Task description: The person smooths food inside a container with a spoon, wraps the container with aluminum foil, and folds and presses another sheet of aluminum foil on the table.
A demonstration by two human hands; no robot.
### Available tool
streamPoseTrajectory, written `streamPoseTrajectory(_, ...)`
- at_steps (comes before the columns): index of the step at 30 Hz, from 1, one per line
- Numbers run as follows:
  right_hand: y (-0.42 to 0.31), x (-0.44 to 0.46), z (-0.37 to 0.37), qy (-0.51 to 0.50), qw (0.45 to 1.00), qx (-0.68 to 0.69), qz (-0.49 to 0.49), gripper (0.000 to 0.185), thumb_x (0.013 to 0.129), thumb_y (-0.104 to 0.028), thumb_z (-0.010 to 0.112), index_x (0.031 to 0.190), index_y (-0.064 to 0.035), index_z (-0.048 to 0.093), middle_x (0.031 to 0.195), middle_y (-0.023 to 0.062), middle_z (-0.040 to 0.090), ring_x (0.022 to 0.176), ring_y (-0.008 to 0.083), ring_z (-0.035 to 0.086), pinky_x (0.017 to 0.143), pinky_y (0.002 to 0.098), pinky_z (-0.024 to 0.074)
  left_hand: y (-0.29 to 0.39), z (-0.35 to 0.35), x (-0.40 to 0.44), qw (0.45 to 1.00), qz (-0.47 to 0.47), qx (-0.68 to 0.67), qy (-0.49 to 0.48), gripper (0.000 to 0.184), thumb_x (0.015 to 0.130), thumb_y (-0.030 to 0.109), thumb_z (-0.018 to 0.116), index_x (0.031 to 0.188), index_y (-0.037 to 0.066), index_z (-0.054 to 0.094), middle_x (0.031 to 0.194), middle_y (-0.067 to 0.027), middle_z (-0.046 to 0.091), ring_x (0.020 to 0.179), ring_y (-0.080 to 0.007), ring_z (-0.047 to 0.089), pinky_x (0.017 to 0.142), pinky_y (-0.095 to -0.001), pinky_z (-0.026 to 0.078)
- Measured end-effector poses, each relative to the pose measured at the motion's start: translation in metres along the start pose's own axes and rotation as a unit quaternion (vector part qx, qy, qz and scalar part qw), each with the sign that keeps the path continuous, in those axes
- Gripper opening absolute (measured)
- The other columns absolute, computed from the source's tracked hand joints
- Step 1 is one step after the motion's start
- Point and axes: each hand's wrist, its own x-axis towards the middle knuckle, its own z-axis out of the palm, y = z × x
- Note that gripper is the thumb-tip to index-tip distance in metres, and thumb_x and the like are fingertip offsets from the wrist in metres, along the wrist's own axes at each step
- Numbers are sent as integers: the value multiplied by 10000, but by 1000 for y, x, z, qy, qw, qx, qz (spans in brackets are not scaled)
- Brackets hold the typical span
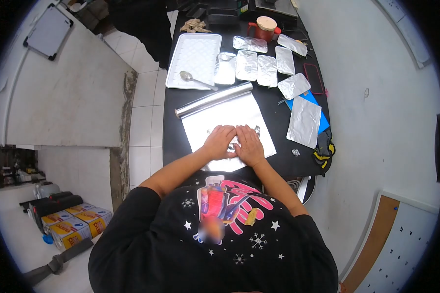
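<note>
Foil (230, 112), a shiny silver rectangular sheet, lies on the matte black counter (175, 141). The left hand (221, 142) and right hand (250, 145) meet over the foil, fingers together and slightly bent; whether they grip anything, I cannot tell. White floor tiles (144, 93) lie left of the foil, a plain white wall (362, 127) right of it.

Two hands (221, 141), one foil roll (213, 100), one spoon (186, 75), one white tray (195, 53), eight loose foil rectangles (247, 65)
</note>
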Motion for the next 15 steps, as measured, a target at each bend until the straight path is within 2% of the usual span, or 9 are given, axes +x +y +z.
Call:
streamPoseTrajectory(6,0,7,-9,-3,1000,9,13,638,741,-280,651,1273,-6,431,1191,167,486,1142,340,445,1025,458,315,0,0,1,1000,-12,-3,5,721,619,317,725,1228,63,435,1141,-149,505,1100,-305,487,968,-433,347)
streamPoseTrajectory(9,1,12,-17,-29,999,39,12,703,701,-346,697,1255,3,439,1176,170,489,1109,340,453,1011,459,325,2,-2,2,999,-20,24,-4,742,593,295,726,1229,44,439,1055,-121,497,993,-280,492,876,-398,365)
streamPoseTrajectory(15,18,12,-21,-59,994,92,-22,849,611,-416,774,1261,6,427,1164,179,488,1104,352,452,989,438,349,6,-4,2,998,-38,39,-4,779,584,281,749,1253,58,418,1039,-128,486,962,-297,489,855,-406,362)
